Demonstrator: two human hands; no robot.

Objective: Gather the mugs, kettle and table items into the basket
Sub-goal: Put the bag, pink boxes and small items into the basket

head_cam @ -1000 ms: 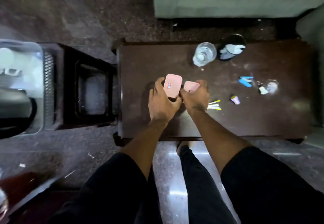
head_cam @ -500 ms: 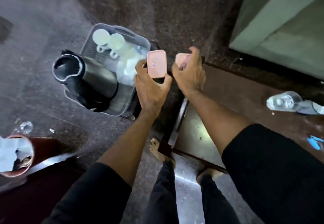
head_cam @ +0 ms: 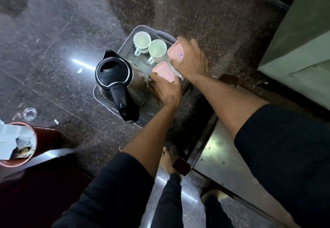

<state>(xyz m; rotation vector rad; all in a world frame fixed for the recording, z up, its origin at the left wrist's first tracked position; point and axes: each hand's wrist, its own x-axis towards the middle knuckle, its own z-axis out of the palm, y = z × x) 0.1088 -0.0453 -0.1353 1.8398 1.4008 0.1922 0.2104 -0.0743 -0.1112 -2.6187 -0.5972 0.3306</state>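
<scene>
On the dark speckled floor, the basket [head_cam: 128, 49] holds kettle [head_cam: 116, 77] and mugs [head_cam: 157, 50]. Your left hand [head_cam: 165, 92] and right hand [head_cam: 192, 60] each grip a pink box [head_cam: 164, 71] over it; next, lower and release them.

To my left stands a red bin [head_cam: 44, 138] stuffed with paper [head_cam: 12, 138]; a clear glass [head_cam: 29, 113] lies on the speckled floor [head_cam: 53, 31] nearby.

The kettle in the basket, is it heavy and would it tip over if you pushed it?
The kettle looks like metal with a wide base, so probably heavy-ish and steady. Its black handle should grip well. Water inside can't be seen.
</scene>
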